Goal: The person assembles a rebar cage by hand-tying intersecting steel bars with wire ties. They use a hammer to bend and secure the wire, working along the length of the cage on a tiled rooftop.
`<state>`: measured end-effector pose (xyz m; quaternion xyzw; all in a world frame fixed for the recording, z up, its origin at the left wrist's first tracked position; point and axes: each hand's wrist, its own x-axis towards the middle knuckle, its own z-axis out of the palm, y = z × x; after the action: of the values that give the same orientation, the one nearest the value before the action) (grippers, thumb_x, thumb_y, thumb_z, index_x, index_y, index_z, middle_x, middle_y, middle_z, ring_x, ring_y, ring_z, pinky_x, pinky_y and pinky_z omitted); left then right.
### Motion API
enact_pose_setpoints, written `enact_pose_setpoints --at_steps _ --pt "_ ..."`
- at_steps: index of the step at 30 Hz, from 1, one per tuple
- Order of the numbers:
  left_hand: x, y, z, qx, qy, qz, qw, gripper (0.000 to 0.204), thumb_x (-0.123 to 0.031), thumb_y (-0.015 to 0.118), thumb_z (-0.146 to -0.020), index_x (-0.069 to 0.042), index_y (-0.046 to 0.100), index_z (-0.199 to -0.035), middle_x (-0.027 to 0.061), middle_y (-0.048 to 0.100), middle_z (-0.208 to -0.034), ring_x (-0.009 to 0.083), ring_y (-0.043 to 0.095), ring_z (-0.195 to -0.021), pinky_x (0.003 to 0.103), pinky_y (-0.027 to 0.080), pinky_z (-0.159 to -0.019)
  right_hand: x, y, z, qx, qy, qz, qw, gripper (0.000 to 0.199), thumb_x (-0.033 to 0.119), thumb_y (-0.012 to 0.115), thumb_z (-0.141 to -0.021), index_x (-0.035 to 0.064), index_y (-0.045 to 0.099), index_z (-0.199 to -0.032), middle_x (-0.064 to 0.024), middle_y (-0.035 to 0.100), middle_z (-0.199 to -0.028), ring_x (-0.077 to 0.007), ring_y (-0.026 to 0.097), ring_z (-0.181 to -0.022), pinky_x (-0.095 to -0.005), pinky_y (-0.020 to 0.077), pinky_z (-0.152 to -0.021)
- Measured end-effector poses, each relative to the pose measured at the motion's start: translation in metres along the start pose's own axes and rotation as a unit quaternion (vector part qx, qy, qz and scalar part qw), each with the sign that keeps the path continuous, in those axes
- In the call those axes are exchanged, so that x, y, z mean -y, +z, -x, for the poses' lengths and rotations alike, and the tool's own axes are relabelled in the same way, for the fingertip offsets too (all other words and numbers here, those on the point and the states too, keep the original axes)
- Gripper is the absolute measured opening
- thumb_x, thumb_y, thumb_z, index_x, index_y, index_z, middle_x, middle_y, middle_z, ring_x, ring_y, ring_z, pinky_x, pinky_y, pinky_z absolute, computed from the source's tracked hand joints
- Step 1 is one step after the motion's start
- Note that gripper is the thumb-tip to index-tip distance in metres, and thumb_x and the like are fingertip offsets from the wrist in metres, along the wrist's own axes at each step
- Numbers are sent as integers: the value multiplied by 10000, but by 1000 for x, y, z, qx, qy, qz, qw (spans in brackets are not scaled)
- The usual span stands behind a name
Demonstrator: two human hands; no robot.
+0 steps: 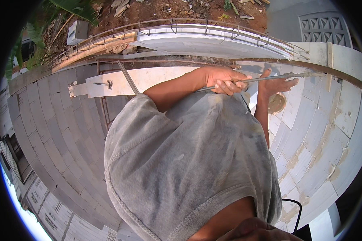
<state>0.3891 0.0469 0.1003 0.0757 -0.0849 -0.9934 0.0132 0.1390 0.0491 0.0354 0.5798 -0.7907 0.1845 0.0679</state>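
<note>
My left hand [228,81] reaches across my chest with its fingers wrapped round a long thin grey rod [286,76]. The rod points to the right, and its far end looks thicker and crusted, close to the block wall [309,120]. Just beyond the left hand is my right hand [274,85], its fingers spread. The rod passes over it; whether they touch I cannot tell. A round bucket [277,103] with tan material inside stands beside my right wrist.
A pale plank [108,85] with small dark metal pieces lies at left, crossed by a slanting bar [128,78]. Ahead, a rebar cage [207,27] runs along the white wall top [213,42]. Block walls [48,108] curve round both sides. Bare soil [181,10] lies beyond.
</note>
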Motion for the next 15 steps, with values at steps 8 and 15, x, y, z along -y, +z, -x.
enact_pose_setpoints --at_steps 8,15 --pt "5 -9 -6 13 -14 118 993 356 -382 369 -1046 -98 449 -848 -40 366 -492 9 300 -284 145 222 -213 -8 -2 -44 -211 -80 -22 974 1016 431 544 -852 29 -119 -1507 -365 -65 -1510 -550 -44 -1410 -742 35 -1026" --pt "2 -9 -6 -3 -15 76 997 419 -420 350 -1043 -121 446 -767 -59 388 -502 -9 308 -297 151 236 -222 -6 -6 -5 -134 14 -76 988 1036 361 582 -816 -19 -105 -1491 -371 -83 -1508 -549 -97 -1406 -739 16 -1038"
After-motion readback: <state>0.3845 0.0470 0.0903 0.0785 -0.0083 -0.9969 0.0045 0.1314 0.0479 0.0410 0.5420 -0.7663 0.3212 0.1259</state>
